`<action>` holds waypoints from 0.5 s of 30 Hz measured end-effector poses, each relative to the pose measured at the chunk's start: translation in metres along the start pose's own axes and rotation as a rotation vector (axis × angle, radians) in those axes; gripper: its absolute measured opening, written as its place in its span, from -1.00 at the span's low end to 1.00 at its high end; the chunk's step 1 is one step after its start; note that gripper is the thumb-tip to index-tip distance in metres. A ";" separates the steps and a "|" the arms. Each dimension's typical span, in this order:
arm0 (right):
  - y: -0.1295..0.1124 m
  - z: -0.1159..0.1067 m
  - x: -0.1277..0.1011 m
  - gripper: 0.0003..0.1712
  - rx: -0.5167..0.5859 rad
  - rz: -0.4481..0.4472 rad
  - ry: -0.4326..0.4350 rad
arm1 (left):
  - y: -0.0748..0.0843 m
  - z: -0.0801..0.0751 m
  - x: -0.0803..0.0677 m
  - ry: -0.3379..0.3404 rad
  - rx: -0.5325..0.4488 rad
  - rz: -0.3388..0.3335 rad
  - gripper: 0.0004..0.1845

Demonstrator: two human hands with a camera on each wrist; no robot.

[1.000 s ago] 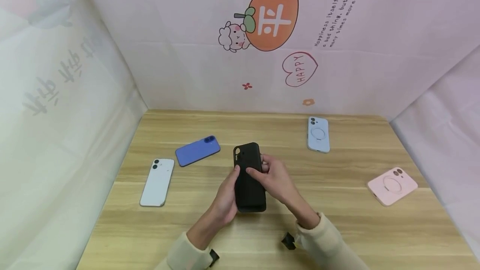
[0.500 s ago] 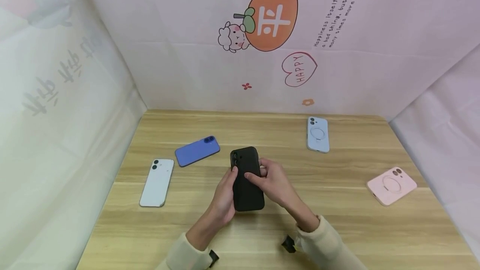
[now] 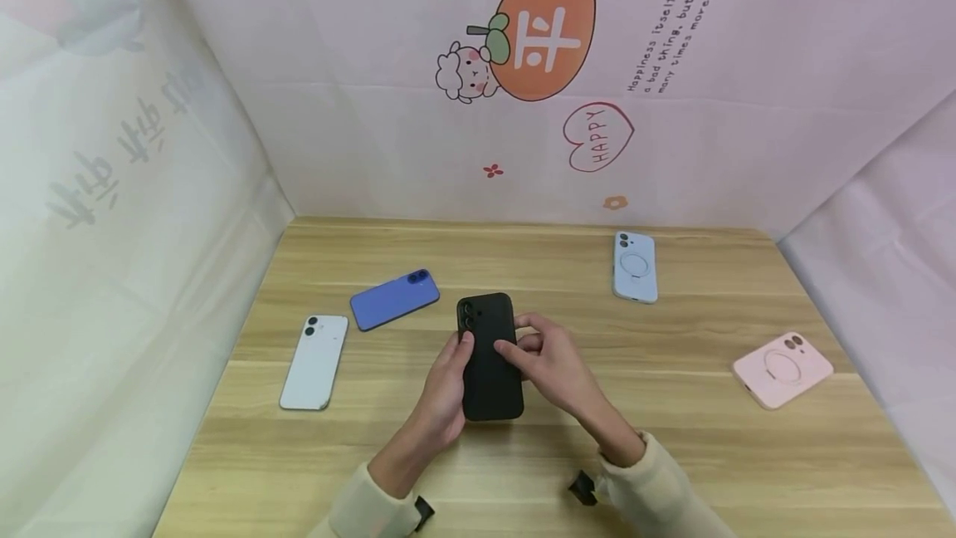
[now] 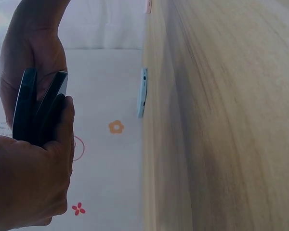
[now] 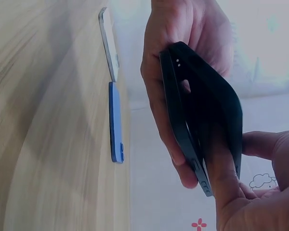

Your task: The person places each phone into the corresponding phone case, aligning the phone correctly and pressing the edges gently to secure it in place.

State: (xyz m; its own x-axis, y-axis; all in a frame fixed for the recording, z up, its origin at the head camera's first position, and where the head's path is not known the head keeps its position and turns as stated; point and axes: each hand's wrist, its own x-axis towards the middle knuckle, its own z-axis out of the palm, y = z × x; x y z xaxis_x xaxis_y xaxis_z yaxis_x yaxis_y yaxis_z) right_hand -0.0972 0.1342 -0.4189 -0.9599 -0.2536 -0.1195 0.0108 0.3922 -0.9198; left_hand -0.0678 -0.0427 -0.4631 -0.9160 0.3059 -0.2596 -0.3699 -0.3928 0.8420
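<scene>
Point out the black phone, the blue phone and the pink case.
black phone (image 3: pixel 490 372), head view, middle of its back, between the two hands
blue phone (image 3: pixel 393 301), head view, middle of its back
pink case (image 3: pixel 782 370), head view, inside its ring

The head view is looking forward and down from above the near edge of the surface (image 3: pixel 672 455), taking in all of it and the backdrop at 12 o'clock. Both wrist views are sitting close, rolled sideways and skimming along the wood. All three are sharing the black phone (image 3: pixel 489 355); the right wrist view is also sharing the blue phone (image 5: pixel 115 122).
</scene>
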 end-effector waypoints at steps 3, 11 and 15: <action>0.000 -0.002 -0.001 -0.58 0.009 -0.011 0.020 | 0.000 -0.001 -0.001 -0.003 0.008 0.006 -0.35; -0.001 -0.010 -0.004 -0.67 -0.072 -0.075 0.086 | 0.000 0.000 -0.004 0.011 0.038 0.005 -0.35; -0.001 -0.021 0.000 -0.71 -0.113 -0.138 0.123 | -0.001 -0.001 -0.004 -0.003 0.017 0.008 -0.34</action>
State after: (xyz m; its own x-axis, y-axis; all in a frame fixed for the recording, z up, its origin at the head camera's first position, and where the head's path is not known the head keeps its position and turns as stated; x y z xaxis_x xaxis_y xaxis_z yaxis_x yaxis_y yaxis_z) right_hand -0.1033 0.1517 -0.4099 -0.9771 -0.2047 0.0576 -0.1479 0.4598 -0.8756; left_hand -0.0638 -0.0446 -0.4636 -0.9183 0.3053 -0.2518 -0.3601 -0.3807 0.8517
